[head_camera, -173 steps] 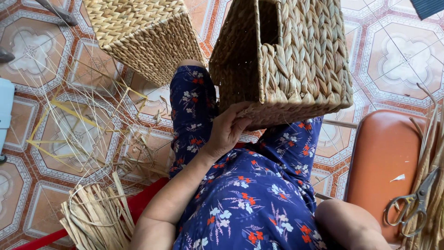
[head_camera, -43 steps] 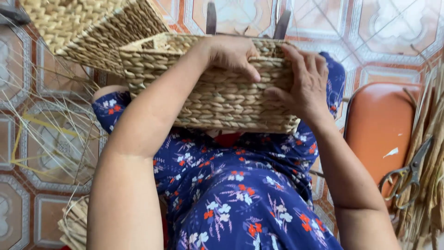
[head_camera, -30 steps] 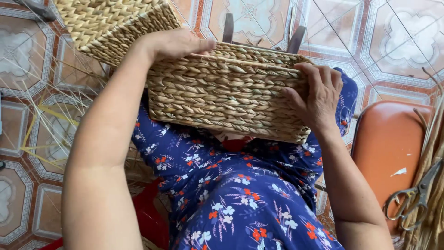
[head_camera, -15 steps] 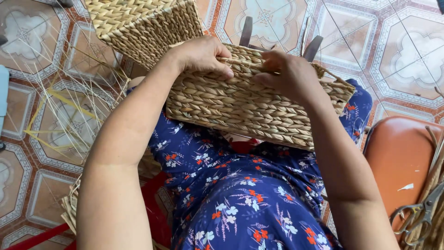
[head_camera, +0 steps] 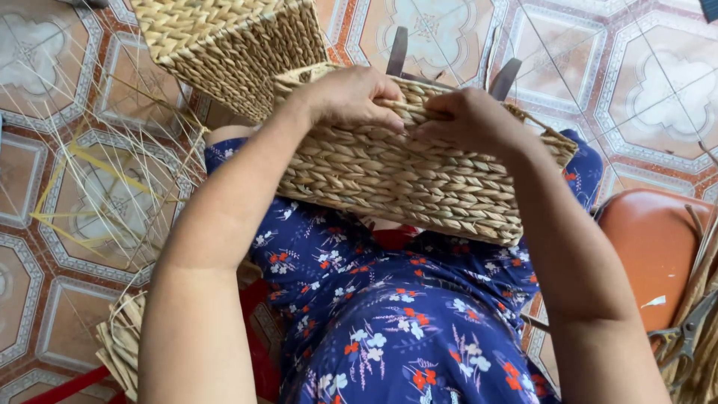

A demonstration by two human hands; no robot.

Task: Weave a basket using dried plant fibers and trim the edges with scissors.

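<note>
A woven straw basket rests on my lap, over a blue flowered dress. My left hand grips its upper rim on the left. My right hand holds the same rim just to the right, and the two hands almost touch. A second woven basket stands on the tiled floor behind and to the left, touching the one I hold.
Loose thin straw strands lie spread on the patterned tile floor at left. A bundle of flat straw sits at lower left. An orange stool is at right, with scissors and more straw beside it.
The basket has tilted and dropped lower on my lap. My right hand slid from its right end to the upper rim, close to my left hand.
</note>
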